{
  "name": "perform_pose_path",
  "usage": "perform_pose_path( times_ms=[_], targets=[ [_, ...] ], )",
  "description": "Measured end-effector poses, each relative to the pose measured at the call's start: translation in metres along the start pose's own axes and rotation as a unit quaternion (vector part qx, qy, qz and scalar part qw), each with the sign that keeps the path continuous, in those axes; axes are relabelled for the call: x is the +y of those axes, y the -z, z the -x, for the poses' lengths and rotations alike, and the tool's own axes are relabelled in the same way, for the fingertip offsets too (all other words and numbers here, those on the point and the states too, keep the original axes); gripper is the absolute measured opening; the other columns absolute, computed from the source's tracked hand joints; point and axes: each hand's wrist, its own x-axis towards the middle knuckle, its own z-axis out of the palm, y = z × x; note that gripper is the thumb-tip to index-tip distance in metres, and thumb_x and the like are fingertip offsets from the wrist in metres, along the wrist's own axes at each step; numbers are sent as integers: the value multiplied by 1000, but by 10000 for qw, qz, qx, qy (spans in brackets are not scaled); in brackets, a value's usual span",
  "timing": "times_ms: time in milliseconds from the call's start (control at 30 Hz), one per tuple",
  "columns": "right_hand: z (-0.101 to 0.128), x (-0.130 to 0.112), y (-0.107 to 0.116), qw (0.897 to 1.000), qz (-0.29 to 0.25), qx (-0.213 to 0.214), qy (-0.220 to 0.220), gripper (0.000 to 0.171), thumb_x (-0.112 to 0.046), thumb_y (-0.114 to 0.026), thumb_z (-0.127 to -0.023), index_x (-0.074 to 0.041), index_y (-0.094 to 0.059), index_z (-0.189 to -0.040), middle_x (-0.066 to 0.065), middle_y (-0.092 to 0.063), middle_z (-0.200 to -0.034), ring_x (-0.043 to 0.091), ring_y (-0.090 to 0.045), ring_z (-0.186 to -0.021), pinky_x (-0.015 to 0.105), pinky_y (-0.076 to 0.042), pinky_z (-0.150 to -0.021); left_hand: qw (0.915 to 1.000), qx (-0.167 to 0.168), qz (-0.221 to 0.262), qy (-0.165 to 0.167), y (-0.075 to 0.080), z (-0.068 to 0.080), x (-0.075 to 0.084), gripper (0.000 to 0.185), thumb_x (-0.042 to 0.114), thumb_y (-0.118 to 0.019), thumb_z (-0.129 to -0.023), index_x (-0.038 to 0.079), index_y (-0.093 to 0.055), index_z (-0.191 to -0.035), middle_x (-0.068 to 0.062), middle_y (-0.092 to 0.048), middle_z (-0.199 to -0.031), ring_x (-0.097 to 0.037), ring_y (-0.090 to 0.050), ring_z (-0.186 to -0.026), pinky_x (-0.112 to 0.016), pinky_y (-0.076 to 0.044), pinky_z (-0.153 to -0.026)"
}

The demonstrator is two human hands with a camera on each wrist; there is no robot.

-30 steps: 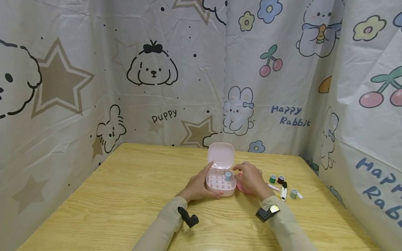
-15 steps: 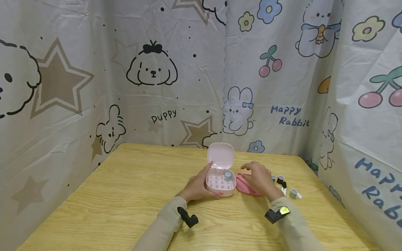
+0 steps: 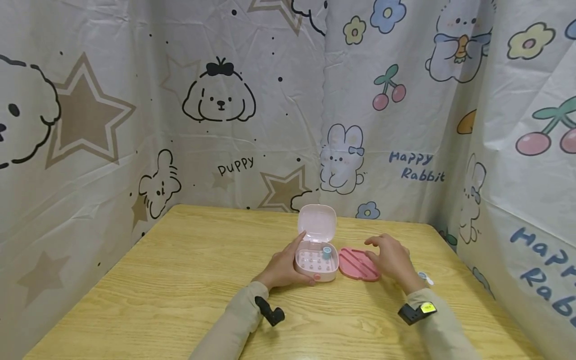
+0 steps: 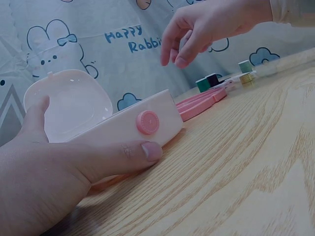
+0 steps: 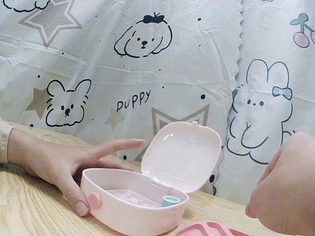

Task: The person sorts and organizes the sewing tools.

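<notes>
The left hand (image 3: 284,266) holds the pink box (image 3: 316,263) on the table (image 3: 180,280): thumb along the front wall beside the round pink clasp (image 4: 146,122), index finger laid along the far left side, so the fingers clasp the box from both sides. The box stands open, its lid (image 3: 317,223) raised upright at the back. Inside is a clear insert with rows of pegs, and one small blue spool (image 3: 327,251) stands on it at the right rear corner. Just right of the box, close to it, lies a pink tray (image 3: 357,264) with raised ridges, flat on the table. The right hand (image 3: 392,259) hovers above the tray's right end, clear of the table, fingers loosely bent and spread, holding nothing. Beyond that hand, in the left wrist view, a green spool (image 4: 202,84) and a dark spool (image 4: 212,79) stand side by side, with a paler spool (image 4: 245,66) farther off. A small white item (image 3: 425,276) shows at the right hand's far edge; what it is cannot be told. Printed cartoon sheets (image 3: 216,100) enclose the table on three sides.
</notes>
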Motion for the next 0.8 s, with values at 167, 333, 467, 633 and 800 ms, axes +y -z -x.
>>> perform_pose_path(
  times_ms=[167, 333, 467, 633, 800],
  targets=[
    [8, 10, 6, 9999, 8, 20, -119, 30, -16, -77, -94, -3, -73, -121, 25, -62, -124, 45, -59, -112, 63, -45, -82, 10000, -3, 27, -36, -1, 1, 1, 135, 51, -98, -65, 38, -11, -167, -3, -29, -168, -35, -37, -145, -60, -32, -114],
    [15, 19, 9, 9997, 34, 77, -221, 30, -16, -76, -94, -2, -73, -120, 25, -62, -122, 47, -58, -112, 63, -46, -81, 10000, 20, 32, -36, 1, 1, 1, 134, 51, -98, -66, 37, -11, -167, -4, -28, -168, -35, -36, -146, -60, -31, -114],
    [19, 29, 10, 9994, 132, 75, -303, 30, -17, -76, -94, -2, -73, -120, 26, -61, -123, 48, -58, -114, 65, -48, -79, 10000, 34, 41, -24, 1, 2, 2, 134, 50, -98, -65, 38, -11, -167, -4, -28, -168, -36, -36, -146, -61, -31, -114],
    [26, 43, 16, 9990, 61, 50, -442, 31, -15, -76, -94, -1, -72, -122, 27, -62, -120, 42, -62, -102, 57, -47, -71, 10000, 50, 58, 4, 0, 2, 2, 135, 50, -98, -65, 39, -11, -167, -3, -29, -167, -36, -37, -145, -61, -32, -113],
    [33, 57, 22, 9983, 46, 50, -579, 31, -14, -74, -95, 1, -71, -122, 28, -62, -120, 47, -60, -109, 61, -50, -75, 10000, 47, 35, 37, -1, 1, 1, 135, 52, -98, -65, 41, -10, -166, -2, -28, -168, -35, -37, -146, -61, -32, -114]
  ],
)
